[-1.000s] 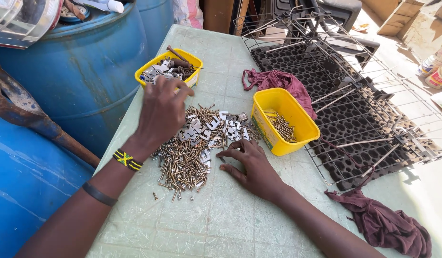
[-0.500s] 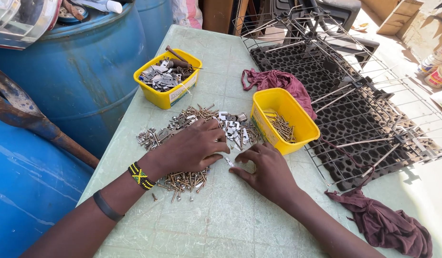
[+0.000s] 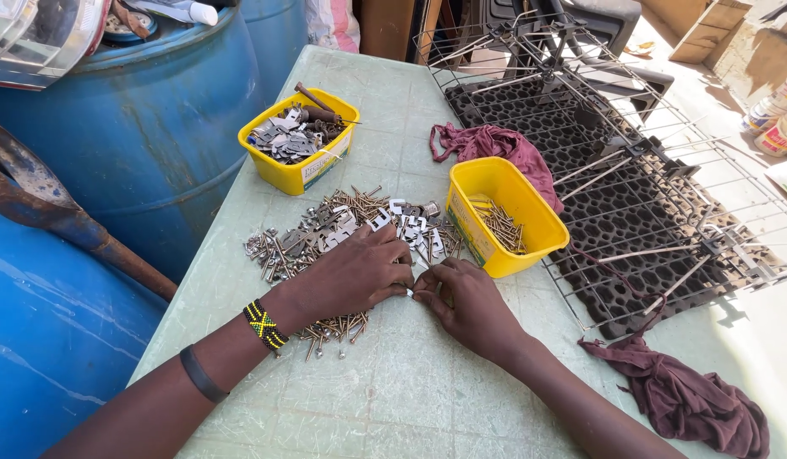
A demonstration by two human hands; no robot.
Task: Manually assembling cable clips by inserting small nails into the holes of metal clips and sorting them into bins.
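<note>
Left hand [image 3: 353,276] flat on screw pile [image 3: 325,242]; right hand [image 3: 466,302] pinching clip [image 3: 410,292].

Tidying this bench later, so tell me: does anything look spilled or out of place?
Yes. A loose pile of screws and small metal clips lies spread on the table under both hands, outside the two yellow tubs. Maroon rags lie crumpled by the wire rack.

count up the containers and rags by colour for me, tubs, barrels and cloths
Yellow tubs: 2, far tub, near tub
Blue barrels: 3
Maroon cloths: 2
Total: 7
</note>
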